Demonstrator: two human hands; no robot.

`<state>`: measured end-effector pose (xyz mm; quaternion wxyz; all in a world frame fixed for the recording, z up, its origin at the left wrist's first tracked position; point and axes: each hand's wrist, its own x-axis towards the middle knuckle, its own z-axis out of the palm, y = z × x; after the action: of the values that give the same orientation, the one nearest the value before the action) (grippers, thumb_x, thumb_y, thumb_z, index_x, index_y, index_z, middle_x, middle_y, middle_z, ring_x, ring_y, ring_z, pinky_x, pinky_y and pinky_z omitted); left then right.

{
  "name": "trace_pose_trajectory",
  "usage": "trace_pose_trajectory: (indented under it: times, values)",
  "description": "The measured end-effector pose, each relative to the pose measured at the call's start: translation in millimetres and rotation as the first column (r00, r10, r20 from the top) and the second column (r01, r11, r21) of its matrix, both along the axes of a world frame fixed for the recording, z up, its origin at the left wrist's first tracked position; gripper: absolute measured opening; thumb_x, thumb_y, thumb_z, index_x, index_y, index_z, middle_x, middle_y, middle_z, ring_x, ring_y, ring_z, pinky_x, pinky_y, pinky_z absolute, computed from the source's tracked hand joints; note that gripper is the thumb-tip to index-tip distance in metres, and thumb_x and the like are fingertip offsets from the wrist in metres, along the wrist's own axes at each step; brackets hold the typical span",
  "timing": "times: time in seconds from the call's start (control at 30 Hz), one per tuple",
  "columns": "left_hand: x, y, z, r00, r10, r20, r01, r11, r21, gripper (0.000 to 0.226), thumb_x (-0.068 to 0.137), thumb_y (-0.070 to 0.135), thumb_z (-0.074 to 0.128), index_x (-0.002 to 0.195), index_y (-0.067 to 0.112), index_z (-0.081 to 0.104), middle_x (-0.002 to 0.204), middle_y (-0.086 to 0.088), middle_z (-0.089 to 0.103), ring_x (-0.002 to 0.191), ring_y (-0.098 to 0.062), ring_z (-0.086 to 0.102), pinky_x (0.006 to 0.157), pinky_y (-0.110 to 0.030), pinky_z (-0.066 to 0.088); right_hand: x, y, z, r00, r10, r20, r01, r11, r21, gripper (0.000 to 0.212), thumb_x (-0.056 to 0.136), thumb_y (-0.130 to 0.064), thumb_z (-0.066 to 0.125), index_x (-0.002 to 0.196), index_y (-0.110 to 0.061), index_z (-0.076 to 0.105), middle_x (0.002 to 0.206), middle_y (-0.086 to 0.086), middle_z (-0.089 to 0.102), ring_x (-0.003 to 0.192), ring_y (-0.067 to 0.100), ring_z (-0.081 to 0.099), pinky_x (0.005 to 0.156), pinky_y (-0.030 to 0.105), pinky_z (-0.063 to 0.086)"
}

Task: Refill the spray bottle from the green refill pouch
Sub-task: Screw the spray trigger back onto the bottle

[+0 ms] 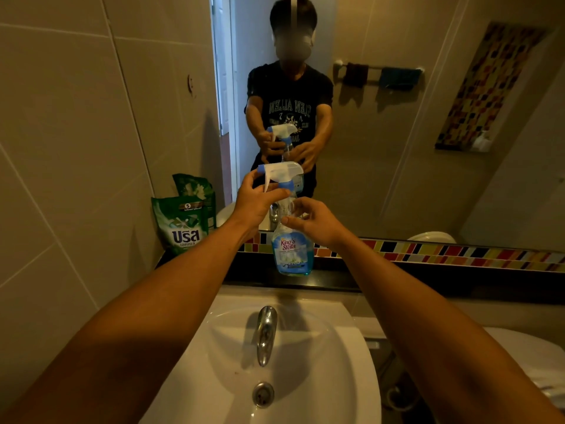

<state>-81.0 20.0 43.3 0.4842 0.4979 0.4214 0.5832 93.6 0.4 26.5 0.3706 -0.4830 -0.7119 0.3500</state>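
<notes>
A clear spray bottle [292,252] with a blue label and a little blue liquid at its bottom stands on the black ledge [397,281] behind the sink. Its white and blue trigger head [282,174] sits on top. My left hand [256,203] grips the trigger head at its neck. My right hand [312,223] wraps its fingers around the bottle's upper body. The green refill pouch [182,223] stands upright on the ledge to the left, against the wall, apart from both hands.
A white sink [345,356] with a chrome tap [266,333] lies below the ledge. A mirror [397,117] above the ledge reflects a person and the bottle. A coloured tile strip [458,254] runs under the mirror. A white toilet [526,362] is at the right.
</notes>
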Motion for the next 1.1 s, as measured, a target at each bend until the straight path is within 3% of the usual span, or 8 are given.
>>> trace_pose_trajectory:
  times: [0.1,0.23,0.5,0.7,0.87,1.1]
  values:
    - [0,-1,0,0.998,-0.053,-0.027,0.052,0.998,-0.032,0.051,0.076,0.018,0.085,0.12,0.014,0.062,0.107,-0.004,0.074,0.097,-0.017,0.071,0.081,-0.038,0.058,-1,0,1,1.0,0.011,0.0,-0.011,1.0,-0.001,0.024,0.092,-0.027,0.076,0.113,-0.025,0.065,0.11,0.005,0.071,0.103,0.025,0.072,0.09,0.053,0.061]
    - [-5,2,-1,0.997,-0.075,0.0,0.075,0.994,-0.073,0.038,0.065,0.029,0.092,0.096,0.019,0.072,0.102,-0.007,0.077,0.102,-0.028,0.072,0.093,-0.054,0.056,-2,2,4,1.0,0.018,0.023,-0.018,1.0,-0.003,0.03,0.091,-0.031,0.077,0.118,-0.022,0.065,0.111,0.001,0.071,0.103,0.022,0.071,0.09,0.052,0.061]
    - [-11,1,3,0.994,-0.098,-0.044,0.093,0.991,-0.095,0.021,0.073,0.022,0.086,0.091,0.018,0.076,0.098,-0.006,0.079,0.098,-0.028,0.074,0.089,-0.051,0.058,0,4,2,0.999,0.027,0.042,-0.026,1.0,-0.016,0.031,0.091,-0.03,0.076,0.118,-0.018,0.065,0.113,0.007,0.07,0.104,0.027,0.071,0.091,0.055,0.061]
    - [-14,-1,1,0.995,-0.094,-0.047,0.09,0.993,-0.079,0.06,0.054,0.038,0.095,0.107,0.016,0.075,0.104,-0.006,0.078,0.103,-0.028,0.073,0.094,-0.053,0.055,-3,4,-1,0.993,0.025,0.115,-0.03,0.999,0.039,0.034,0.089,-0.035,0.078,0.116,-0.017,0.065,0.108,0.005,0.068,0.099,0.025,0.07,0.088,0.053,0.061]
    - [-13,-4,-1,0.998,-0.057,-0.033,0.056,0.997,-0.046,0.058,0.064,0.028,0.092,0.115,0.013,0.07,0.107,-0.006,0.077,0.103,-0.027,0.072,0.093,-0.053,0.056,-5,4,-3,0.992,0.033,0.119,-0.036,0.999,0.021,0.04,0.088,-0.039,0.078,0.121,-0.019,0.065,0.108,0.001,0.069,0.098,0.022,0.07,0.089,0.051,0.061]
    - [-8,-3,-3,0.997,0.063,-0.047,-0.063,0.998,0.002,0.054,0.068,0.015,0.086,0.114,0.02,0.057,0.105,-0.006,0.072,0.097,-0.026,0.072,0.088,-0.051,0.058,-5,4,-6,0.995,0.038,0.089,-0.039,0.999,0.015,0.029,0.091,-0.033,0.077,0.115,-0.02,0.066,0.107,0.004,0.07,0.099,0.024,0.071,0.089,0.052,0.061]
